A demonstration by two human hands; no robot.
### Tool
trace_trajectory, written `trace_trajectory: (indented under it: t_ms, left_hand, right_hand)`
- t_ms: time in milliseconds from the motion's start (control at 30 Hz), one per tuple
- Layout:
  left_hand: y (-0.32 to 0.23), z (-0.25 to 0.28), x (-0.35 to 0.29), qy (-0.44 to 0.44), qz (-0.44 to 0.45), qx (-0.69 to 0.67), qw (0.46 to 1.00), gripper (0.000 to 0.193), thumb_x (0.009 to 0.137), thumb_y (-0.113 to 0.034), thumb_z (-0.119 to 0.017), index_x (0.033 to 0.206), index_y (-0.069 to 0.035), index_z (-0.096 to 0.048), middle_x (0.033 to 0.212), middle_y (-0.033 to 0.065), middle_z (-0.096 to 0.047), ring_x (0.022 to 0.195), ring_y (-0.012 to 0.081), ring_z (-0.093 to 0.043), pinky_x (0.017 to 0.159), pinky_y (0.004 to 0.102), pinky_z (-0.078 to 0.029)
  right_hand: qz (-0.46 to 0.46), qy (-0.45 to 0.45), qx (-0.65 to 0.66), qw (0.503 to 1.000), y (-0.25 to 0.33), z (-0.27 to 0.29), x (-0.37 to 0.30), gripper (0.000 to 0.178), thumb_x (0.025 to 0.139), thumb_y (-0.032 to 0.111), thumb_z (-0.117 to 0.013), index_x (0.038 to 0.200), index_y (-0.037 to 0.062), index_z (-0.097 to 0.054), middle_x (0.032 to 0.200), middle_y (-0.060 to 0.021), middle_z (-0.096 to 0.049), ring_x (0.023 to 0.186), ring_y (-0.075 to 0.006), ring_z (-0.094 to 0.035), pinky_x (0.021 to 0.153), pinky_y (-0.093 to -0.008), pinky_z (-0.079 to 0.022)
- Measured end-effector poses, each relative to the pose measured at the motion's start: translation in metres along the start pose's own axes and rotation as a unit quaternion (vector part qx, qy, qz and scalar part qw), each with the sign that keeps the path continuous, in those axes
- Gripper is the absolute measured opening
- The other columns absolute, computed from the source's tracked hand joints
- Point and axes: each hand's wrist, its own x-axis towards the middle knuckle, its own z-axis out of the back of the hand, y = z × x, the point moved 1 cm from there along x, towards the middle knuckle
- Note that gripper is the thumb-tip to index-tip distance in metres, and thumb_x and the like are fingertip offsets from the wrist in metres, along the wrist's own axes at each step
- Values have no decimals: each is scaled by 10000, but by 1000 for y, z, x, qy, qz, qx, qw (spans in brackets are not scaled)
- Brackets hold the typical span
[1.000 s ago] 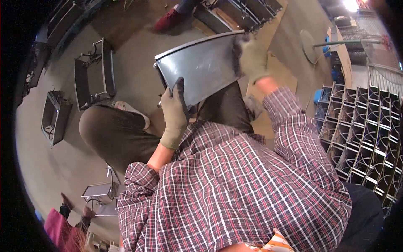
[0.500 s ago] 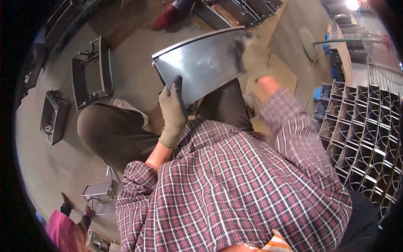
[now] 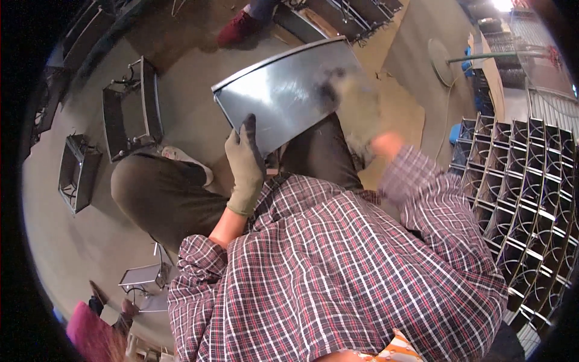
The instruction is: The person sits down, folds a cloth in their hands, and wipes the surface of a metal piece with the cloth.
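Both hands are covered by grey-green gloves. A flat grey metal sheet (image 3: 283, 96) is held up over the lap, and its lower edge is gripped by the left hand (image 3: 244, 166), with the fingers closed around that edge and the thumb pointing up against the face of the sheet. The right hand (image 3: 356, 111) is seen as a blur at the right end of the sheet, so it cannot be told whether it is closed on the metal or spread flat against it. The sheet is tilted, with its top edge curved and its shiny side turned up.

A red and white checked shirt (image 3: 338, 271) is worn, with the sleeves rolled back from the wrists. Dark trousers (image 3: 163, 196) are seen under the sheet, with the left knee bent out to the side.

Two open metal frames (image 3: 129, 108) are laid on the grey floor (image 3: 193, 90) to the left, well apart from the sheet. A stack of many folded metal boxes (image 3: 518, 181) is stood at the right. A red shoe (image 3: 238, 29) of another person is seen at the top.
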Motion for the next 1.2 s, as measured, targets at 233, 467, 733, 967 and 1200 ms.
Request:
trace_trajectory:
  t_ms: [233, 467, 733, 967, 1200]
  left_hand:
    - [-1, -3, 1, 7, 24, -4, 1000, 406, 991, -279, -482, 1155, 76, -593, 1037, 101, -650, 898, 150, -602, 792, 277, -479]
    - [16, -17, -1, -20, 20, -2, 1000, 399, 963, -293, -540, 1014, 95, -619, 839, 57, -632, 756, 111, -526, 726, 281, -449]
    - [-10, -9, 1, -17, -6, -33, 999, 437, 956, -335, -549, 1021, 92, -618, 850, 54, -629, 771, 114, -526, 726, 279, -447]
    - [-2, 2, -1, 14, 4, 3, 1000, 415, 968, -310, -532, 1089, 80, -606, 946, 86, -652, 820, 128, -595, 756, 268, -478]
    - [20, -6, -5, 22, 5, -20, 1000, 409, 971, -298, -523, 1113, 76, -603, 967, 78, -651, 848, 125, -589, 775, 271, -476]
  right_hand:
    - [134, 174, -132, 967, 47, 13, -30, 337, 813, 56, -515, 1121, 125, -634, 1067, -232, -577, 931, -330, -622, 748, -471, -511]
    - [109, 75, -198, 971, 17, -6, -43, 189, 878, 99, -498, 958, 91, -669, 963, -143, -631, 808, -284, -633, 725, -382, -532]
    - [-48, 233, -283, 929, 13, 10, -7, 245, 797, 66, -517, 987, 96, -669, 970, -128, -616, 839, -324, -609, 700, -430, -520]
    - [-50, 262, -287, 920, 3, 12, -5, 205, 897, 135, -496, 1027, 56, -634, 1012, -121, -612, 964, -277, -613, 792, -415, -498]
    - [-126, 230, -29, 964, -32, 2, -30, 260, 859, 84, -487, 1045, 128, -663, 1052, -98, -601, 956, -286, -597, 849, -398, -493]
